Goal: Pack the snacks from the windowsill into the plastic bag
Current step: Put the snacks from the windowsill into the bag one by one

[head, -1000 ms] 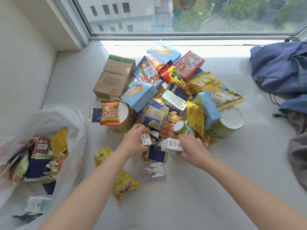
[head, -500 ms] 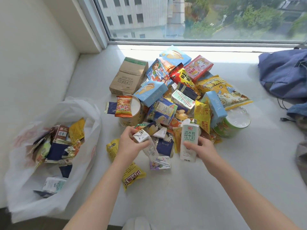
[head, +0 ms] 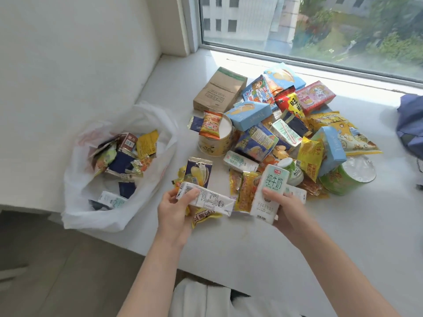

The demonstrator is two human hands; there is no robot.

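A white windowsill (head: 297, 248) runs below a wide window (head: 320, 26) at 12 o'clock, daylight falling across its far edge; a plain white wall (head: 80, 53) closes it in at 9 o'clock and a grey-brown floor (head: 57, 271) shows at 7 o'clock. The snacks (head: 263, 136) lie heaped in the middle of the windowsill: a brown cardboard box (head: 219, 92) at the pile's 11 o'clock, a yellow tub (head: 215, 143) on its near left and a green tub (head: 348, 179) at its 4 o'clock. A blue cloth (head: 409, 124) lies at 3 o'clock, cut off by the frame. The plastic bag (head: 96, 216) sits open on the windowsill at 9 o'clock of the pile, against the wall, with packets and cartons already inside.

Both my bare forearms reach in from 6 o'clock. My left hand (head: 174, 213) has its grip clamped on a small white carton (head: 206, 199) lying on its side, thumb on top and fingers beneath, just above a yellow packet (head: 203, 217). My right hand (head: 288, 209) has its grip clamped on a tall milk carton (head: 270, 191), held upright at the pile's near edge with the thumb across its front.
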